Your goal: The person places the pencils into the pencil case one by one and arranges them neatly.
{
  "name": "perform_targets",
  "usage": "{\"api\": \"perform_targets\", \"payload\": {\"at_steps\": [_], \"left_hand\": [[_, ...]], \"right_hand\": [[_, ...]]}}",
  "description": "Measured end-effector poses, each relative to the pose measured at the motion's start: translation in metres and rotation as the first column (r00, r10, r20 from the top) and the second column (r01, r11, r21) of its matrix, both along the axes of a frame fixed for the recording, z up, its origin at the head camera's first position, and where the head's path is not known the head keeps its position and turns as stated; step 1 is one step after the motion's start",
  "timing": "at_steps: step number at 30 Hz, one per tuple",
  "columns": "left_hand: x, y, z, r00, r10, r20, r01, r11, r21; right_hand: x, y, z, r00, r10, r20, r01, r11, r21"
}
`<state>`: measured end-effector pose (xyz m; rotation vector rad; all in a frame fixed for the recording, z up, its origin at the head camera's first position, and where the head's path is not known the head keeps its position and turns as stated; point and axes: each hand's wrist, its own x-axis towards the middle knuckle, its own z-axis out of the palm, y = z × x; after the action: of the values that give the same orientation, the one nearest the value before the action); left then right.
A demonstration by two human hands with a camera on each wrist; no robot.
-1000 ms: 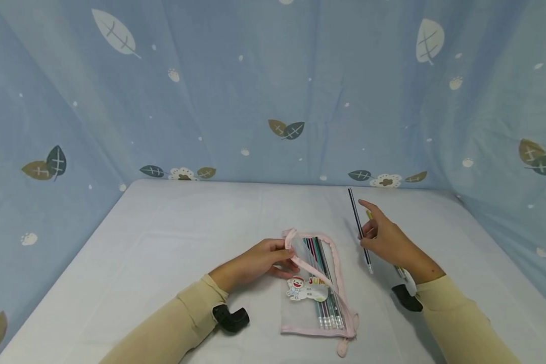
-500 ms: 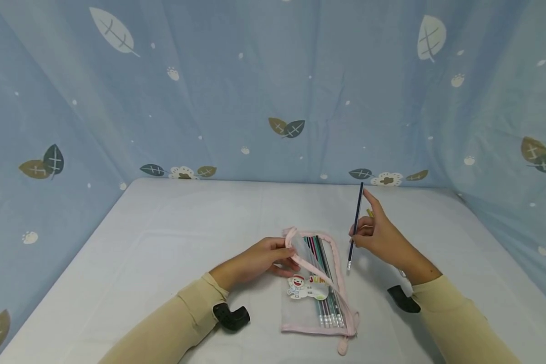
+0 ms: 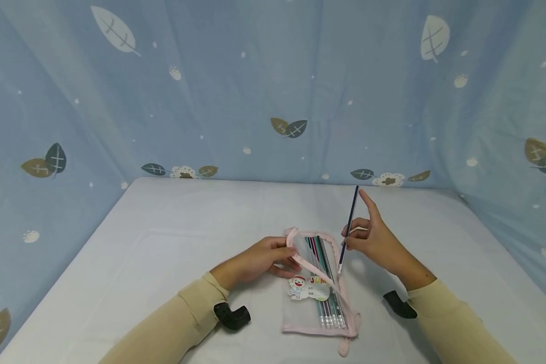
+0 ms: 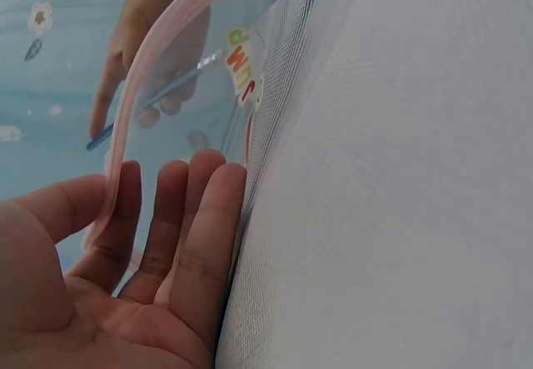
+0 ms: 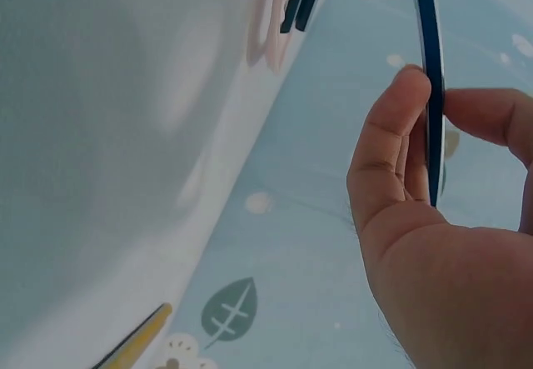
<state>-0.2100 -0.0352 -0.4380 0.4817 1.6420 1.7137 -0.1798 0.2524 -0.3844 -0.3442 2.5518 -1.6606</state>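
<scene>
A clear mesh pencil pouch (image 3: 316, 331) with pink trim and a cartoon label lies on the table. Several pencils (image 3: 331, 307) are inside, their silver ends toward the near edge. My left hand (image 3: 259, 260) pinches the pouch's pink-trimmed edge (image 4: 125, 132) between thumb and index finger, lifting it; its other fingers are behind the clear sheet. My right hand (image 3: 378, 243) holds a dark blue pencil (image 3: 351, 215) between thumb and fingers, index finger stretched toward its upper end. The pencil tilts, its silver end low at the pouch's right trim; whether they touch I cannot tell.
A yellow, dark-edged stick (image 5: 137, 341), perhaps a pencil, lies on the table near my right hand. The pouch's pink zip pull (image 3: 344, 348) hangs toward me. A blue leaf-print curtain (image 3: 236, 91) stands behind the white table (image 3: 186, 217).
My right hand has moved left toward the pouch with the pencil. The pencil's tilt has swung so its silver end points down-left. My left hand keeps its hold on the pouch edge.
</scene>
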Motion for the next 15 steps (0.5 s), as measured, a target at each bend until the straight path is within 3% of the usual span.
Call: {"api": "perform_targets", "payload": {"at_steps": [9,15], "left_hand": [[0.001,-0.002,0.002,1.000,-0.006,0.026,0.005,0.999,0.031],[0.001,-0.005,0.003,0.999,-0.021,0.037,0.019,0.998,0.058]], "right_hand": [[0.004,-0.010,-0.005,0.999,0.032,0.008,-0.032,0.997,-0.065],[0.006,-0.015,-0.009,0.997,0.055,0.061,-0.052,0.997,-0.062]]}}
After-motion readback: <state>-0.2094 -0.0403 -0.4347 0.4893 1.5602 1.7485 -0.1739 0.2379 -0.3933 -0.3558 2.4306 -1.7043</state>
